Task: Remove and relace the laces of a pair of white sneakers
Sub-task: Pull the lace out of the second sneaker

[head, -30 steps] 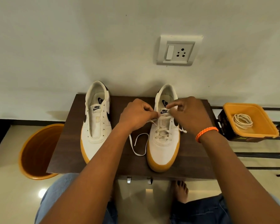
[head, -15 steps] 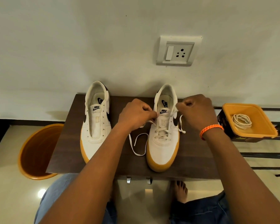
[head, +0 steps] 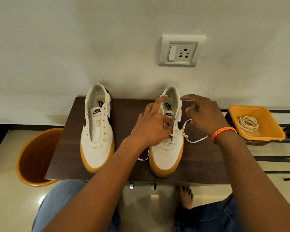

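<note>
Left hand on laced sneaker, right hand spread beside

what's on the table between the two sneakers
In the head view, mostly bare dark table separates the unlaced sneaker from the laced sneaker; only the left hand and a loose lace end cross it.
</note>
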Tool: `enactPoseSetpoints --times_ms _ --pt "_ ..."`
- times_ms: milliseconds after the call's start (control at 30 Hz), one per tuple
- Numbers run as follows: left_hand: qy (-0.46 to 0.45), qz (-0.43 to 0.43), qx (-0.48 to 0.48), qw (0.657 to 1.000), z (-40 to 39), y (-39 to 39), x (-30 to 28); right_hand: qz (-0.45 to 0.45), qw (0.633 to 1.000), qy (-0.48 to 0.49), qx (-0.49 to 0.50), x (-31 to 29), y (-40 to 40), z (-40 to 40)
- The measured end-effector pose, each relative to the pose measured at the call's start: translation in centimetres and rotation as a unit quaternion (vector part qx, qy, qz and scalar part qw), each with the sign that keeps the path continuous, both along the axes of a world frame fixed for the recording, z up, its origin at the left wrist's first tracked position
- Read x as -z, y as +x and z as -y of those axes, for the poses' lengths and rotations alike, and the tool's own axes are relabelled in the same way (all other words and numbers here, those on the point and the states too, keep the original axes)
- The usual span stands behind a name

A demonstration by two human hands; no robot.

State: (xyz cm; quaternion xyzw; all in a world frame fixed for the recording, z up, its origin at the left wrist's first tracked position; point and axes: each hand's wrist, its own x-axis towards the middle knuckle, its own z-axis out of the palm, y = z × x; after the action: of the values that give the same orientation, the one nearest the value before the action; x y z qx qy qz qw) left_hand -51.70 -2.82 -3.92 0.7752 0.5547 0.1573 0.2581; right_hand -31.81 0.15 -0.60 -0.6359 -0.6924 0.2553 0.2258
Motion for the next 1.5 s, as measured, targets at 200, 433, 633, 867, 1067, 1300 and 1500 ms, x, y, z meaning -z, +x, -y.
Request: enactPoseSetpoints --times_ms 200,433,633,867,1067,1300,1500 --pt "-0.027 0.008 -0.012 1.000 0.1 0.7 0.3 0.092 0.992 -0.019 -0.080 1.7 -1.5 0.3" --pt "-0.112 0.192 -0.018 0.975 -1.4 -0.5 0.2 0.099 0.993 -0.010 -0.061 1.3 -1.1 0.1" --pt "-0.088 0.255 -0.102 0.958 -1.7 -1.2 -0.5 0.044 0.997 -0.025 -0.052 0.9 -0.5 0.1" --pt "-0.018 0.046 -0.013 0.999 0.0 0.7 0.7 0.038 0.998 -0.020 -0.050 1.0 -0.7 0.2" --pt "-0.073 0.113 -0.023 0.991 -0.9 0.5 0.8 0.021 0.998 -0.020 -0.051 1.4 -0.5 0.0" --pt "-0.135 0.290 -0.056 0.946 -1.5 -1.4 -0.9 0.028 0.998 -0.018 -0.049 1.3 -0.6 -0.1" --pt "-0.040 0.055 0.009 0.998 -0.3 0.5 1.0 0.034 0.998 -0.017 -0.047 1.2 -0.7 -0.1"
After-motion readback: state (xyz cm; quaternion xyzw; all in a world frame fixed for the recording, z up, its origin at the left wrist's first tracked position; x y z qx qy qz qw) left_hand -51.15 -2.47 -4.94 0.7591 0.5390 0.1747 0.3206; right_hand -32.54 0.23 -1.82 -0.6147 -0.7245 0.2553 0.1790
